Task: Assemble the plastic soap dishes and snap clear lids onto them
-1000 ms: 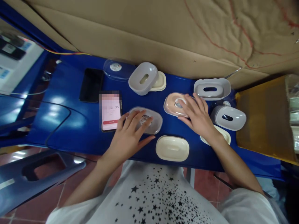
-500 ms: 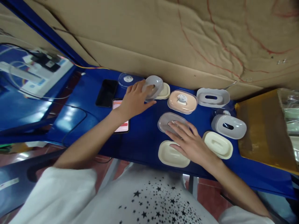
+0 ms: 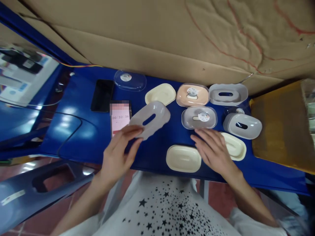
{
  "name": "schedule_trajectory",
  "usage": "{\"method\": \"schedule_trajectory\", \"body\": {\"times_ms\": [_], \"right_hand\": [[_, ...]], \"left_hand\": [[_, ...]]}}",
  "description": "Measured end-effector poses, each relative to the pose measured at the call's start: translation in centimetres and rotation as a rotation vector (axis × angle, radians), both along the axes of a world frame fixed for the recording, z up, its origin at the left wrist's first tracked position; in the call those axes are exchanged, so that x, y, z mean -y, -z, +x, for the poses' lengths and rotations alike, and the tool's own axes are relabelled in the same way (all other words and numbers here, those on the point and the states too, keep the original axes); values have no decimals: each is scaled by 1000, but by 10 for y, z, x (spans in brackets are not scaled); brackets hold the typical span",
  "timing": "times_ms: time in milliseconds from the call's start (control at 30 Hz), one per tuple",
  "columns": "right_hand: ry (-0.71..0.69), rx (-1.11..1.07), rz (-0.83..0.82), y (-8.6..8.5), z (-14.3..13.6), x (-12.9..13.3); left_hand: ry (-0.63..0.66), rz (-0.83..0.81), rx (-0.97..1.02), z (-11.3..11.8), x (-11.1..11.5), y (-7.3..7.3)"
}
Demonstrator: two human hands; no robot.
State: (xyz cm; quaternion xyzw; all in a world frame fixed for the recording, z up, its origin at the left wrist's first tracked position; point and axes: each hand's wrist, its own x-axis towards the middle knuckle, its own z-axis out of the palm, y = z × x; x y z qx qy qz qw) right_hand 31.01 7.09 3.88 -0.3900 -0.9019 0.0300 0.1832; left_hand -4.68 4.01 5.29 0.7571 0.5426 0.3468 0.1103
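My left hand [image 3: 121, 149] pinches the near end of a grey soap dish tray [image 3: 161, 115] with a long slot, lifted and tilted over the table. My right hand [image 3: 213, 149], fingers stretched, is just in front of a grey soap dish [image 3: 189, 118] under a clear lid with a round sticker; whether they touch I cannot tell. Between the hands, near the front edge, lies a cream soap dish base [image 3: 183, 159]. Another cream base [image 3: 157, 95] sits behind the lifted tray. A third cream base [image 3: 240, 149] is partly hidden by my right hand.
At the back are a clear lid [image 3: 136, 82], a lidded peach soap dish [image 3: 180, 95] and a grey tray [image 3: 237, 98]. Stacked grey trays [image 3: 253, 127] stand by a cardboard box [image 3: 278, 127]. A black phone [image 3: 101, 95] and a phone showing a timer [image 3: 120, 123] lie left.
My left hand has lifted the grey tray off the back cream base and brought it nearer. The lidded grey dish now sits farther back, and my right hand has drawn off its top.
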Motion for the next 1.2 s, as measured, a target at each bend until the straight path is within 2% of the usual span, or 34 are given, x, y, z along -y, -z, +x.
{"method": "schedule_trajectory", "body": {"times_ms": [100, 200, 267, 333, 533, 733, 900, 1000, 1100, 1200], "right_hand": [[-60, -79, -88, 2, 5, 25], [-105, -108, -151, 6, 14, 48], [-131, -50, -196, 11, 17, 61], [-122, 21, -217, 16, 18, 72], [-130, 35, -178, 28, 13, 85], [-158, 39, -126, 32, 3, 81], [-218, 50, -60, 35, -2, 73], [-236, 23, -118, 39, 0, 67], [-222, 41, -213, 42, 1, 58], [-189, 72, -226, 43, -5, 49]], "left_hand": [[242, -4, 33, 12, 26, 8], [525, 9, -11, 34, 36, 21], [636, 42, -67, 49, 36, 29], [693, 90, -128, 59, 33, 35], [702, 201, -277, 61, 29, 42], [659, 196, -327, 55, 33, 46], [629, 212, -368, 50, 26, 46], [610, 217, -398, 48, 20, 47], [602, 132, -396, 47, 14, 47], [591, 65, -316, 34, -6, 38]]}}
